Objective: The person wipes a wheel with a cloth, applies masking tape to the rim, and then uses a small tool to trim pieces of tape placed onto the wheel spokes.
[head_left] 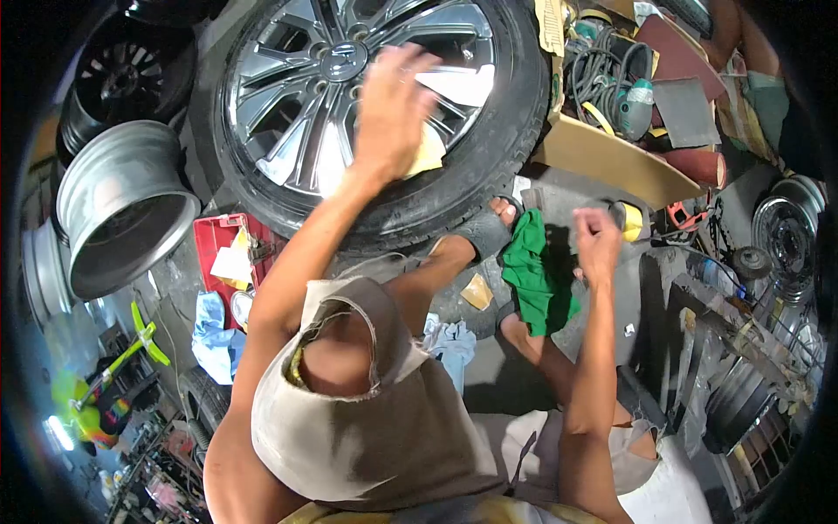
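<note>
My left hand [393, 113] is over the spokes of a silver alloy wheel [345, 61] fitted with a black tyre [519, 96]. Its fingers are stretched out and slightly blurred. A yellow sheet [428, 153] shows beside and partly under the palm; no grip on it is visible. To the right, my right hand [597, 244] hangs above the floor with its fingers loosely bent and the thumb apart, and nothing shows in it. A green cloth [537, 275] drapes over my leg and foot just left of that hand.
A cardboard box [611, 162] holds cables and power tools at the upper right. Bare rims [131, 205] stand at the left near a red tray [208, 249]. Blue cloths [214, 336] lie below it. Another person's leg [768, 105] shows at the upper right.
</note>
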The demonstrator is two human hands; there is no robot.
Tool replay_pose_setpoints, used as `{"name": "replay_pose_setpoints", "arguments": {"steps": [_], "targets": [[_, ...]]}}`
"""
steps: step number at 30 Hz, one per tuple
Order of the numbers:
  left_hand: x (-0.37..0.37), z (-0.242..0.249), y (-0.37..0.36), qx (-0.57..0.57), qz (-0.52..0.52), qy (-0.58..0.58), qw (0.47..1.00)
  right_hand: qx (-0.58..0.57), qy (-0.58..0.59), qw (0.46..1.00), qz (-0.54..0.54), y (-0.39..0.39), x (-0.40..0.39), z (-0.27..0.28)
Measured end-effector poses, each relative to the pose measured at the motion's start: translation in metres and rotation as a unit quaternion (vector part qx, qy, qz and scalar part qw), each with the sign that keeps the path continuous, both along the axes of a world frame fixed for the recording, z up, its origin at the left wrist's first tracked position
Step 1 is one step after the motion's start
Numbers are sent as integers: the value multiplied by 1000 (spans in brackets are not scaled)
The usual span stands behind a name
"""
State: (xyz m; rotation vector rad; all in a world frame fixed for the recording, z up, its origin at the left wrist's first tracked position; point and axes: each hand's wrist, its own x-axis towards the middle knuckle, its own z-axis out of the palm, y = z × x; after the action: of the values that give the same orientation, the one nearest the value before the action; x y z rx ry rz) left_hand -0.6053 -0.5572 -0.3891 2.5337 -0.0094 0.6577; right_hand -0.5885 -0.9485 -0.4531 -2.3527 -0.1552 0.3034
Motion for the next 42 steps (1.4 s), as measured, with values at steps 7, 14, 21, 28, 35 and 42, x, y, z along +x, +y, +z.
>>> {"name": "replay_pose_setpoints", "arguments": {"steps": [7,14,21,28,35,42], "targets": [[-51,30,67,-194,165,-39,966,-203,-235,927,-209,-55,16,5],[-68,50,-11,-295,47,126,946,-185,-97,957,-201,-91,-4,-39],[-47,52,-97,-388,-240,293,840,-61,81,993,-52,-106,33,-30],[-15,24,-104,-379,-358,291,802,195,342,880,266,-26,20,120],[-41,39,-92,-506,-399,437,627,245,309,900,186,14,4,140],[-59,35,-85,-497,-352,437,662,134,253,938,195,41,-2,139]]}}
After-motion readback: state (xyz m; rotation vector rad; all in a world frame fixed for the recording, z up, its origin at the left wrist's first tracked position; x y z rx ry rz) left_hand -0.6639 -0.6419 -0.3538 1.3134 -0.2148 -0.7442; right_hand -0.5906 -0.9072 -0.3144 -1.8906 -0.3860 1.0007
